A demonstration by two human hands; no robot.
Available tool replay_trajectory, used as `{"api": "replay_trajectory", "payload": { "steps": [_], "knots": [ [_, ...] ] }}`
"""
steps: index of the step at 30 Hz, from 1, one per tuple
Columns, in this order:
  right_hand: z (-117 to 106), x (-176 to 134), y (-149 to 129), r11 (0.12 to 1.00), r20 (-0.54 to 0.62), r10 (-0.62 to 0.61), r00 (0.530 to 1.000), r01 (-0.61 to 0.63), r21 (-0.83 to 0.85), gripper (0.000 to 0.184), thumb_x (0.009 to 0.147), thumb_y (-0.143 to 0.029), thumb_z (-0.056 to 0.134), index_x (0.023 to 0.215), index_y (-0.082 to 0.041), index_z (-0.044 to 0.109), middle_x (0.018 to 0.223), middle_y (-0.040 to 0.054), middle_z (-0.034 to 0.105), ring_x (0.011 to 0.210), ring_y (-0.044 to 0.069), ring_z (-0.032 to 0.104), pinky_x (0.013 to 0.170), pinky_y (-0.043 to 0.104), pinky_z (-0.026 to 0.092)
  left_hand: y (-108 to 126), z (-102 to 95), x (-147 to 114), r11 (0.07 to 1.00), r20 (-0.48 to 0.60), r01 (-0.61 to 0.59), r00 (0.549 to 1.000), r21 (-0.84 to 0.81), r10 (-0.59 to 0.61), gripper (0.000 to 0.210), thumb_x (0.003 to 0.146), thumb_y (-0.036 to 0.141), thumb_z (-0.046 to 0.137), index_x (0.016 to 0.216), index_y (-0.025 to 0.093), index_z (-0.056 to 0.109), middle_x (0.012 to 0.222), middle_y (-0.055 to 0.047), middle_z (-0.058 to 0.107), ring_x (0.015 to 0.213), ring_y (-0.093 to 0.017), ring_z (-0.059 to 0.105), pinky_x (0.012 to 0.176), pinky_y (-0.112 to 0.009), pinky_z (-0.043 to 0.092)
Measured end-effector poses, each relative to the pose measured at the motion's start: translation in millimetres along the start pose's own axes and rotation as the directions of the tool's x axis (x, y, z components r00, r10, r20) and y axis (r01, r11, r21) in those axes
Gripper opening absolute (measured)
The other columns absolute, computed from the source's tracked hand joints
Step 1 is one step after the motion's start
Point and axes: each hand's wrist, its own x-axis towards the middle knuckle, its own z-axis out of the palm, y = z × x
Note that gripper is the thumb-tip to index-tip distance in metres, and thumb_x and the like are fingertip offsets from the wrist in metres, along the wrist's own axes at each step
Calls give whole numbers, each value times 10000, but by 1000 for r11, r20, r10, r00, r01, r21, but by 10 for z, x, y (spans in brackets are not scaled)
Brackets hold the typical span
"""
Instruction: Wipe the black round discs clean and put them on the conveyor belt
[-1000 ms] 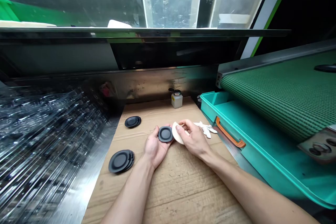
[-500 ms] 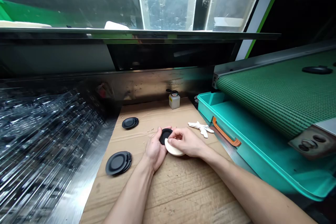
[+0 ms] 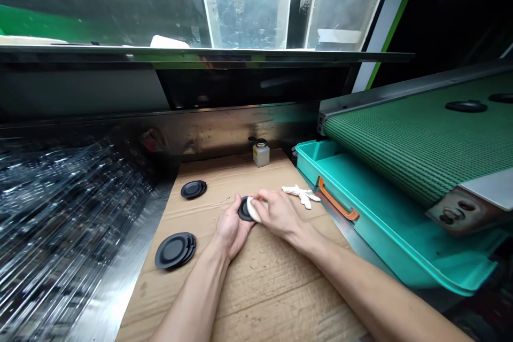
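Note:
My left hand (image 3: 231,230) is closed around a small black disc (image 3: 244,209), its face turned up. Pinched in my right hand (image 3: 279,215) is a round, cream-white pad (image 3: 254,212), which lies against the right side of the disc and covers part of it. To the left, a stack of small black discs (image 3: 193,189) rests on the cardboard. Nearer to me is a stack of larger black discs (image 3: 175,251). A white glove-like scrap (image 3: 301,195) lies just beyond my right hand.
A white bottle (image 3: 261,155) with its lid flipped up stands at the back of the cardboard sheet (image 3: 264,299). On the right are a teal tray (image 3: 385,224) with an orange handle and a green conveyor belt (image 3: 404,133) carrying black parts (image 3: 466,106). Clear plastic wrapping (image 3: 68,235) fills the left.
The white pad has moved up and tilted more steeply against the disc. Black parts on the belt have shifted left in view, along with a slight camera turn.

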Motion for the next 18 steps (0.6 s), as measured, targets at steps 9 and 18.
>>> {"api": "replay_trajectory", "payload": {
  "steps": [9,18],
  "knots": [
    [-25,-57,379,991,-154,122,980,-129,-39,189,930,-360,517,954,-242,663,877,4,702,809,185,648,725,273,420,117,-25,-52,980,45,148,989,-134,-143,384,961,348,363,1136,53,534,1251,-283,569,1103,-328,615,797,-423,550],
    [4,-53,413,981,-136,194,971,-191,41,214,905,-385,520,937,-237,671,814,13,695,772,205,640,717,305,429,142,-69,-61,958,54,172,985,-230,-163,334,897,243,385,1127,57,539,1223,-278,583,1082,-344,619,802,-454,532]
  ]
}}
